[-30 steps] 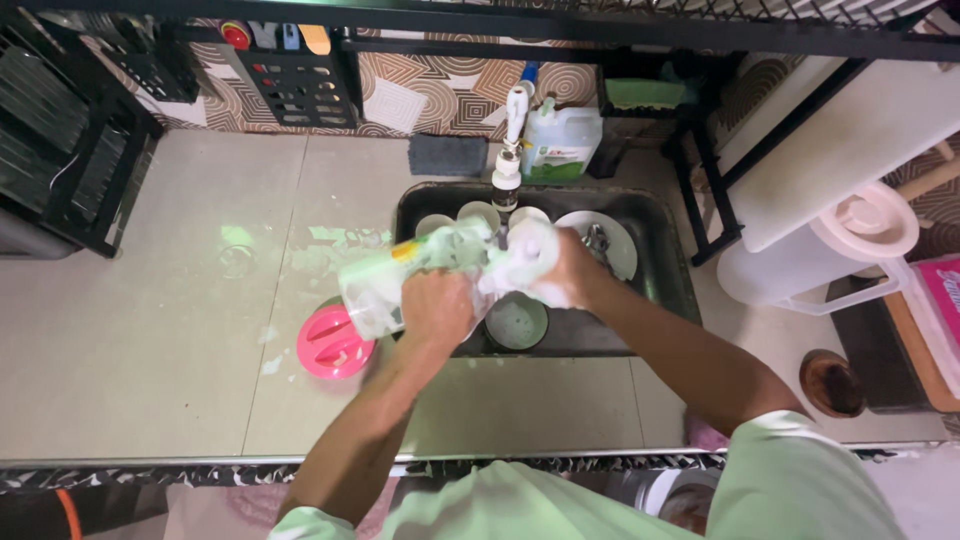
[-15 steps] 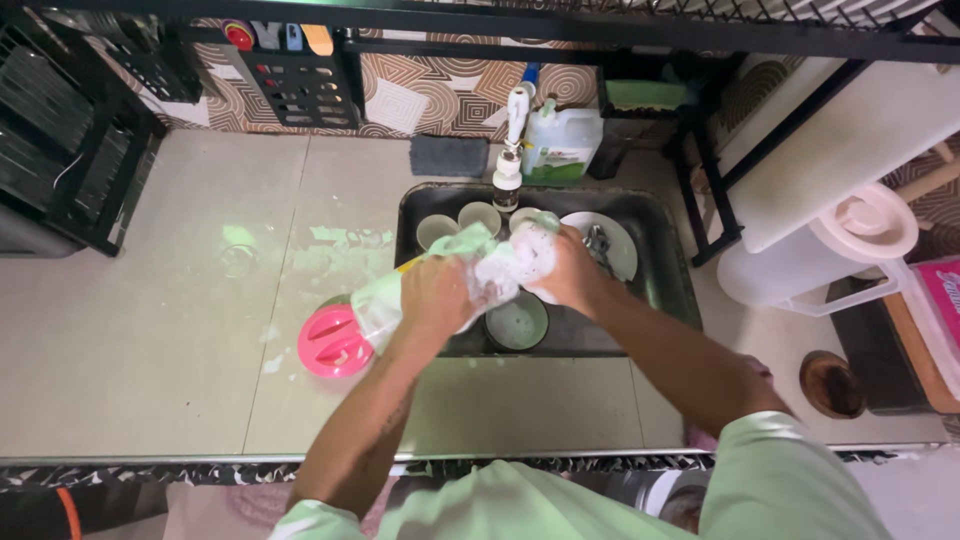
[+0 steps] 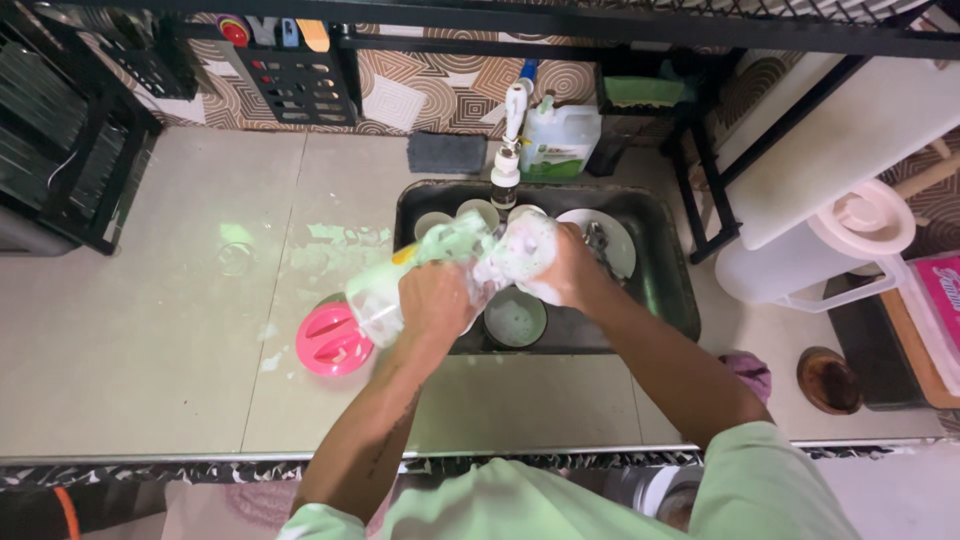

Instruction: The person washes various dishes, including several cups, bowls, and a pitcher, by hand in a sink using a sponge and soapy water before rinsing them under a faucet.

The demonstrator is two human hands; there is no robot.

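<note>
My left hand (image 3: 432,300) grips a clear, foam-covered jar (image 3: 372,296) that lies tilted over the left edge of the sink (image 3: 672,290). My right hand (image 3: 562,268) is closed on a soapy sponge (image 3: 520,252) pressed against the jar's open end. Green-white foam covers both hands and the jar. Under them in the sink sit a soapy bowl (image 3: 516,320), two cups (image 3: 478,212) and a white plate (image 3: 608,240).
A pink lid (image 3: 332,340) lies on the counter left of the sink, amid foam smears (image 3: 330,250). A dish soap jug (image 3: 558,142), a tap (image 3: 512,120) and a grey cloth (image 3: 446,152) stand behind. A black rack (image 3: 70,150) stands far left, a white container (image 3: 830,240) right.
Both hands and the jar have shifted slightly right and up over the sink while the sponge keeps rubbing the jar's end.
</note>
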